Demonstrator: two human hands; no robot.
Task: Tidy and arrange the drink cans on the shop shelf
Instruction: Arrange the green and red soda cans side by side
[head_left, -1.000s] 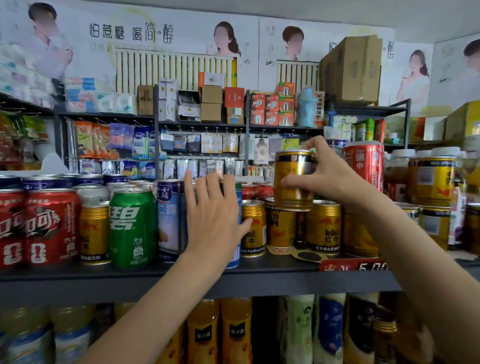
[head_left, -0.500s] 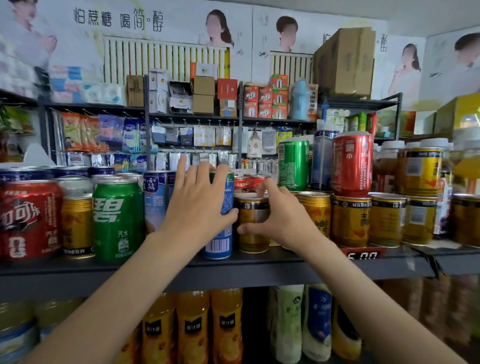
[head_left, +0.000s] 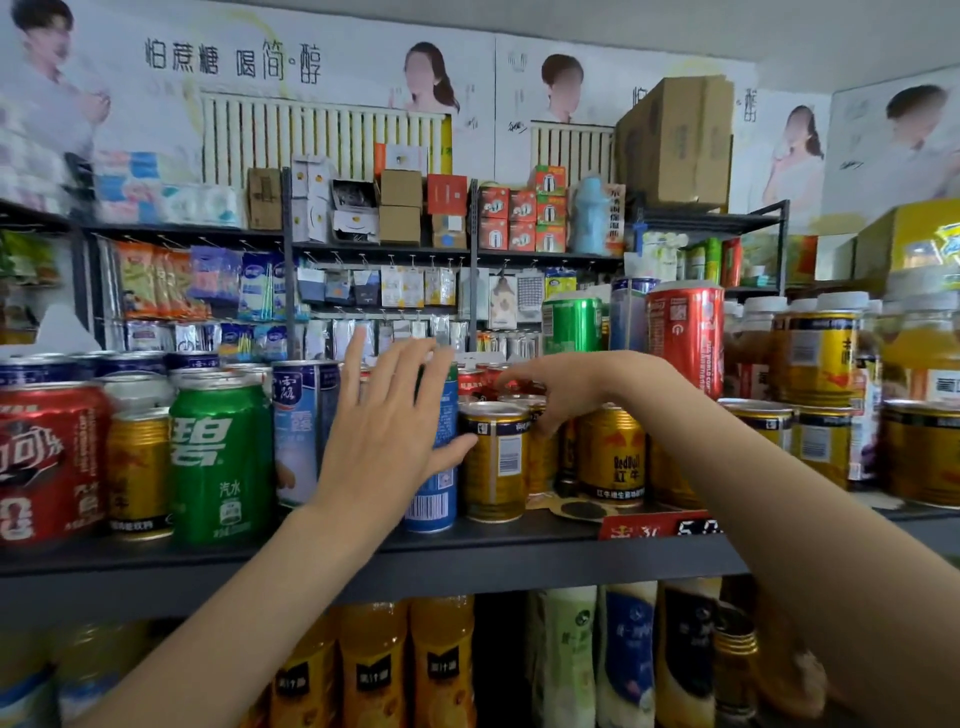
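Drink cans stand in rows on the dark shelf (head_left: 519, 566). My left hand (head_left: 384, 431) is flat with spread fingers against a blue can (head_left: 439, 488), its thumb touching the front gold can (head_left: 496, 462). My right hand (head_left: 561, 384) hovers with loosely curled fingers over a gold can (head_left: 522, 402) in the row behind, holding nothing that I can see. A gold Red Bull can (head_left: 613, 457) stands just right of it. At the left are a green can (head_left: 221, 457), a pale blue can (head_left: 296, 431) and a red cola can (head_left: 49, 462).
A green can (head_left: 571, 325) and a red can (head_left: 685, 338) are stacked on gold cans at the right. Yellow-labelled jars (head_left: 815, 353) stand further right. A red price tag (head_left: 660, 527) hangs on the shelf edge. Juice bottles (head_left: 374, 665) fill the shelf below.
My right hand set the gold can down at the front of the shelf, let go and rose over the row behind. My left hand stayed on the blue can.
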